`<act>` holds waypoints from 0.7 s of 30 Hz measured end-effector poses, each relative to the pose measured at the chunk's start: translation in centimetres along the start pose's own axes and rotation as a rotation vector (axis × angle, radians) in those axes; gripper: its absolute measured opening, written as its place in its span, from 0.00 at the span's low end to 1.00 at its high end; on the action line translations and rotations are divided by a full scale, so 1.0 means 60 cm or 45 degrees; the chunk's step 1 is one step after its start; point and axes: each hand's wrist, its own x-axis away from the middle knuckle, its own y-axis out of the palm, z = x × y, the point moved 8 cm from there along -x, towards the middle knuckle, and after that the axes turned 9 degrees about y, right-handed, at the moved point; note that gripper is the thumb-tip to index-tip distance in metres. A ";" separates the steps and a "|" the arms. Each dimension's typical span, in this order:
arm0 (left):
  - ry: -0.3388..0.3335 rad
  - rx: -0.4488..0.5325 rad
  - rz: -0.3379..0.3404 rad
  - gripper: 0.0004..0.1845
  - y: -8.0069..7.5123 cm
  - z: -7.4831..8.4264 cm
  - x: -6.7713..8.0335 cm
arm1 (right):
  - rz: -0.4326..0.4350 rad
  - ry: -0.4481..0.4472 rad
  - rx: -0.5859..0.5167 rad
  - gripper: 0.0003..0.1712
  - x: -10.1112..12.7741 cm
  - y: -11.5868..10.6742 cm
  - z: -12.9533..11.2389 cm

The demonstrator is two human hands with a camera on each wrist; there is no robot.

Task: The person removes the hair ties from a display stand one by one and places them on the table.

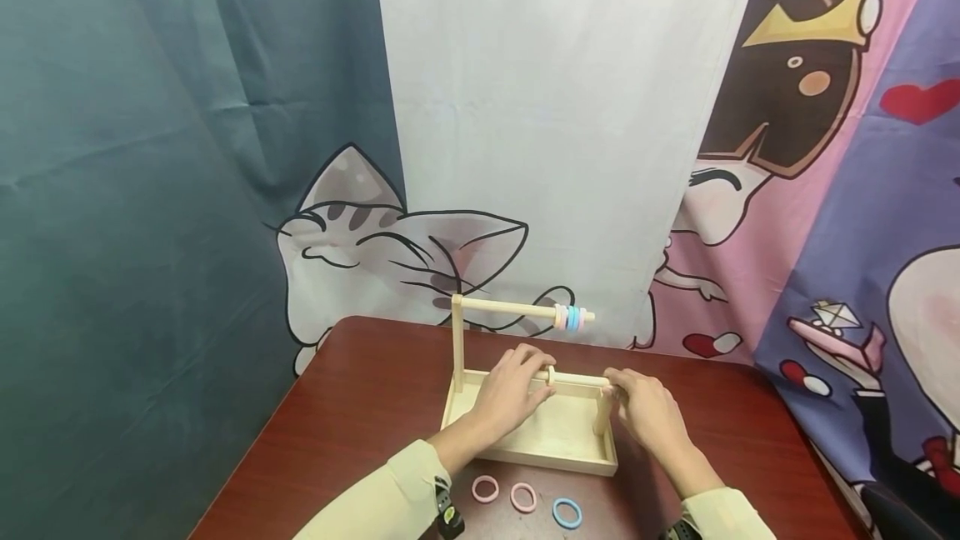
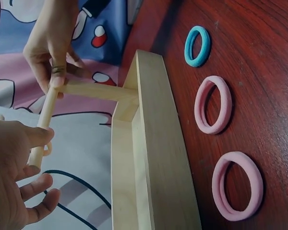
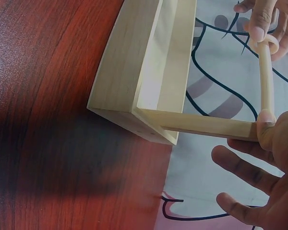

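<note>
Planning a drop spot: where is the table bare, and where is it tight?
Bare: the table left of the wooden tray, and right of it toward the far edge. Crowded: front edge, where three hair rings lie between the sleeves; left hand and right hand at the lower rod.

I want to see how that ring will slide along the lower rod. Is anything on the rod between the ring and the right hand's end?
Nothing visible. The pale ring sits on the lower rod by the left hand; the rod is bare up to the right hand, which pinches its end at the short post.
</note>
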 end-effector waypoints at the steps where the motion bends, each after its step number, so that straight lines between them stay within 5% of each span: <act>1: -0.003 0.000 0.006 0.21 -0.002 -0.001 0.001 | 0.001 -0.001 -0.003 0.13 0.000 0.000 0.000; 21: -0.012 -0.002 0.072 0.21 -0.027 -0.018 0.021 | -0.027 0.008 -0.004 0.12 0.000 0.000 -0.002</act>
